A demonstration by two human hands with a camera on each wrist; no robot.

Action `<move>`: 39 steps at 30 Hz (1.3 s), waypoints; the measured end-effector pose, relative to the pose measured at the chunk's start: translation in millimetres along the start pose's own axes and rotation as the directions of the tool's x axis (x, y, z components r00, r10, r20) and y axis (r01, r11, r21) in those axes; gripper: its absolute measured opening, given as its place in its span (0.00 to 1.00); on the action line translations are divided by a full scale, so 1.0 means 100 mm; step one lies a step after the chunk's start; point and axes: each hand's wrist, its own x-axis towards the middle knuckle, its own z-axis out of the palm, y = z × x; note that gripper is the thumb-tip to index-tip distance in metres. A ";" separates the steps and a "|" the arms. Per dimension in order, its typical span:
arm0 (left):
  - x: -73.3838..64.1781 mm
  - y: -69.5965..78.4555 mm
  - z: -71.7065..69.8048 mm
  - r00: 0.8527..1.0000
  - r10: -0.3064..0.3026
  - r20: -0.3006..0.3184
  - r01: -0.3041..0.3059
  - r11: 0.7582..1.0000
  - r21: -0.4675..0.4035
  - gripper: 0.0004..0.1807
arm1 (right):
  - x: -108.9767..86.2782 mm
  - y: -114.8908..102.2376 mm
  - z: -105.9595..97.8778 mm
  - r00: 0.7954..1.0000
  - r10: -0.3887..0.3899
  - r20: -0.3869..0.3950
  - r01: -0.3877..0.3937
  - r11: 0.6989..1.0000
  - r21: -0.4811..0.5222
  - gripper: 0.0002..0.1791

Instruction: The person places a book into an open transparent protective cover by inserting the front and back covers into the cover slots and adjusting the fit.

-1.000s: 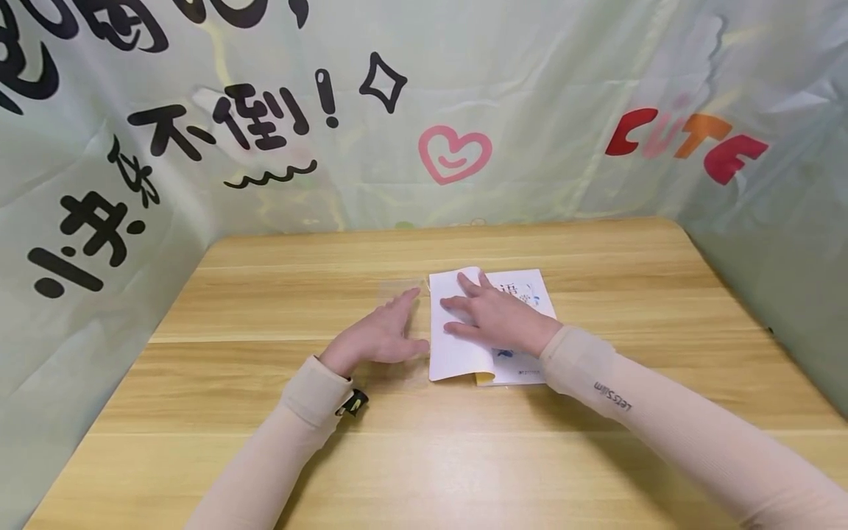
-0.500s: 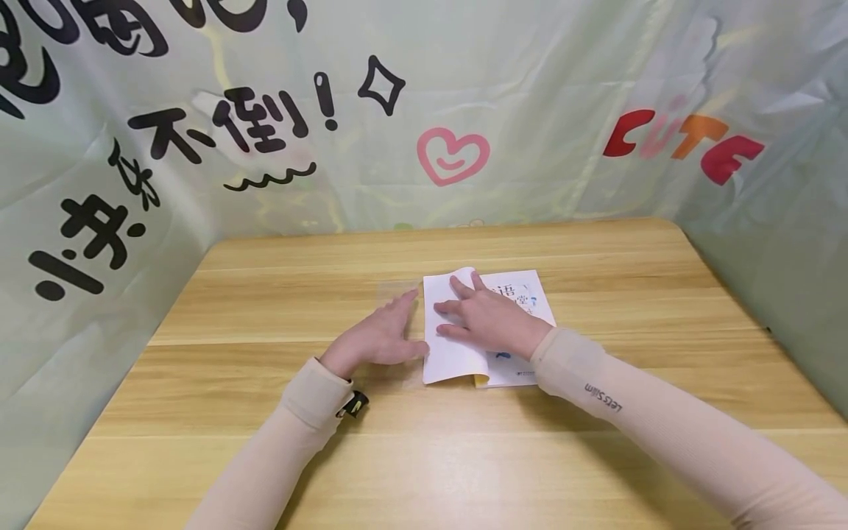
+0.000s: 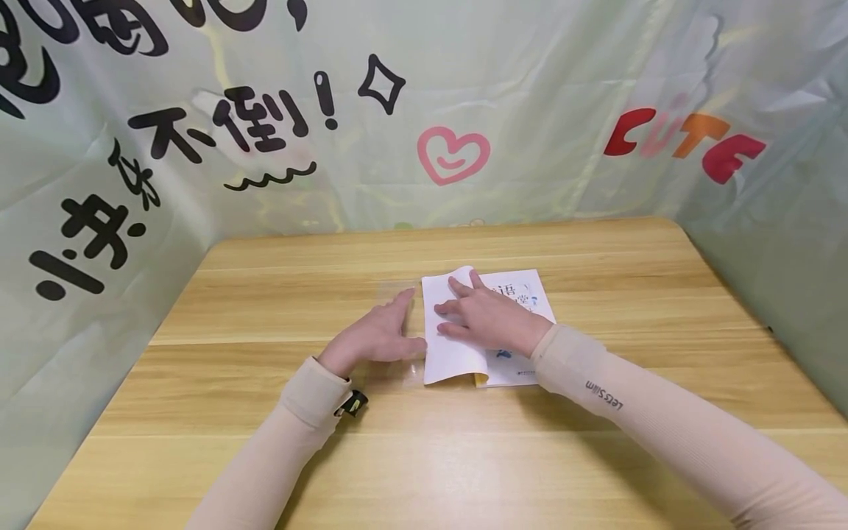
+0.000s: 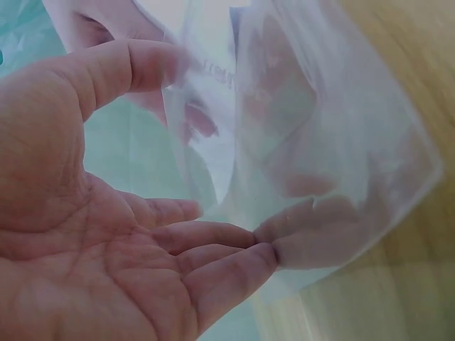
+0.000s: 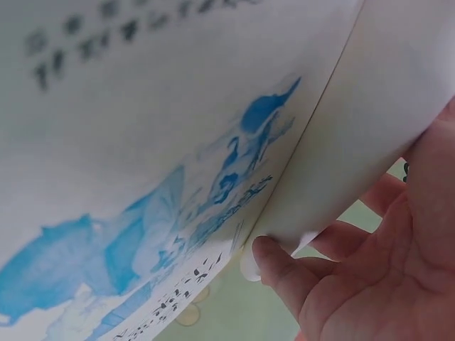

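Observation:
In the head view a white booklet (image 3: 534,291) with dark and blue print lies on the table, its left part covered by a folded-over white flap (image 3: 453,361). My right hand (image 3: 493,316) rests on that flap with fingers spread. Its fingers show along the flap's edge in the right wrist view, near a blue picture (image 5: 128,234). Left of the booklet, my left hand (image 3: 377,335) has its thumb and fingers apart. In the left wrist view, its thumb and fingertips touch a clear plastic sheet (image 4: 370,142), and the fingers are reflected in it.
The wooden table (image 3: 450,456) is enclosed by a pale cloth (image 3: 530,88) with printed writing and a pink heart. A small black device (image 3: 352,403) sits at the left cuff.
The booklet and my right hand have shifted slightly left. My left hand has stayed almost in place, and the booklet's edge is now nearer to its thumb.

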 end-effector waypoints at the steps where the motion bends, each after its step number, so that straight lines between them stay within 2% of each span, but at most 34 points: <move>1: 0.00 0.00 0.00 1.000 0.001 0.000 -0.001 1.000 0.004 0.58 | 0.00 0.00 0.00 1.000 0.005 0.005 -0.005 1.000 0.003 0.28; 8: -0.01 0.00 0.00 0.999 0.034 -0.007 -0.034 0.999 0.007 0.57 | 0.04 -0.02 0.02 1.000 -0.009 -0.017 0.008 1.000 -0.022 0.27; 12: -0.01 -0.02 -0.01 0.998 0.057 -0.009 -0.057 0.998 -0.001 0.56 | 0.04 -0.05 0.03 1.000 0.016 -0.008 -0.016 1.000 0.004 0.29; 18: 0.00 -0.04 -0.01 0.999 0.040 -0.001 -0.040 0.999 0.006 0.51 | 0.04 -0.07 0.00 0.998 0.050 0.044 -0.055 0.991 0.126 0.34; 23: -0.01 -0.06 -0.03 0.998 0.061 0.011 -0.061 0.998 0.000 0.49 | -0.02 0.02 -0.08 0.987 0.082 0.141 -0.117 0.958 0.262 0.40; 28: -0.05 -0.14 -0.09 0.992 0.116 0.039 -0.117 0.993 0.012 0.52 | -0.08 0.17 -0.19 0.977 0.071 0.200 -0.126 0.953 0.276 0.52; 33: -0.10 -0.25 -0.16 0.971 0.225 0.075 -0.230 0.971 0.069 0.58 | -0.14 0.26 -0.25 0.969 0.059 0.239 -0.127 0.952 0.277 0.68; 36: -0.12 -0.30 -0.17 0.971 0.220 0.097 -0.229 0.969 0.094 0.63 | -0.17 0.29 -0.24 0.964 0.068 0.255 -0.144 0.945 0.295 0.71; 39: -0.11 -0.36 -0.18 0.976 0.181 0.119 -0.194 0.976 0.104 0.68 | -0.17 0.32 -0.20 0.965 0.065 0.254 -0.144 0.940 0.309 0.72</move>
